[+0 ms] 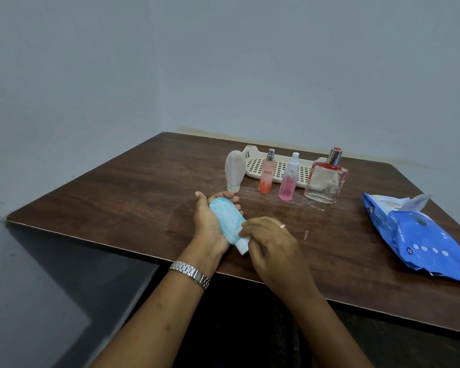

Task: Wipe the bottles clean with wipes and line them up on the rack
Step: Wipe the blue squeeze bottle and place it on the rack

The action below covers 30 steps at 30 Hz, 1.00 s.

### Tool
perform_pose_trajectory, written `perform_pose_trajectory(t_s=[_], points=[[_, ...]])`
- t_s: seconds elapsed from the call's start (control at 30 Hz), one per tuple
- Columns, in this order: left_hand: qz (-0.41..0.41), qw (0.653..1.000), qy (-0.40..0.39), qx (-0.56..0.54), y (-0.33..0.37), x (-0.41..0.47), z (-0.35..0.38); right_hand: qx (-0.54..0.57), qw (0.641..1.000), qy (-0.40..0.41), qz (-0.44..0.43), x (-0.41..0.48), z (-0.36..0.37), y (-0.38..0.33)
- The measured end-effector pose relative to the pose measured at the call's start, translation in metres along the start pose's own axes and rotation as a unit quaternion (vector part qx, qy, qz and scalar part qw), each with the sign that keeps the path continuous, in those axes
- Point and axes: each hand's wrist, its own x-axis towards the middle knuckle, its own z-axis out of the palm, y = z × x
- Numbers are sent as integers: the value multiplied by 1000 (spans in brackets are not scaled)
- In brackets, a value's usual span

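Note:
My left hand (207, 224) cradles a light blue bottle (226, 221) lying in its palm, fingers curled round the far end. My right hand (268, 240) pinches the bottle's white cap end (242, 246); whether a wipe is under its fingers is hidden. Behind them a cream perforated rack (279, 166) lies with nothing in it. In front of the rack stand a white ribbed bottle (234, 168), an orange spray bottle (267, 172), a pink spray bottle (288, 179) and a square glass perfume bottle (325, 179).
A blue pack of wet wipes (420, 237) lies on the right with its flap lifted. The dark wooden table (133, 187) sits in a corner of grey walls. A metal watch (190, 272) is on my left wrist.

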Motion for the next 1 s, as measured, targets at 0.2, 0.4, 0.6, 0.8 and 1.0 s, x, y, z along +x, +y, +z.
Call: perform_pose_trajectory(t_s=[0.2, 0.4, 0.6, 0.8, 1.0], points=[[8, 1000, 6, 6, -1, 0, -1, -19, 995, -49, -90, -5, 2, 0], [2, 1000, 22, -6, 0, 1, 1, -43, 997, -32, -57, 7, 4, -6], [10, 999, 40, 0, -1, 2, 2, -78, 995, -46, -46, -3, -2, -17], [10, 999, 35, -14, -1, 3, 0, -59, 997, -12, -54, 5, 5, -21], [12, 999, 37, -16, 0, 3, 0, -53, 998, -36, -23, -4, -5, -11]])
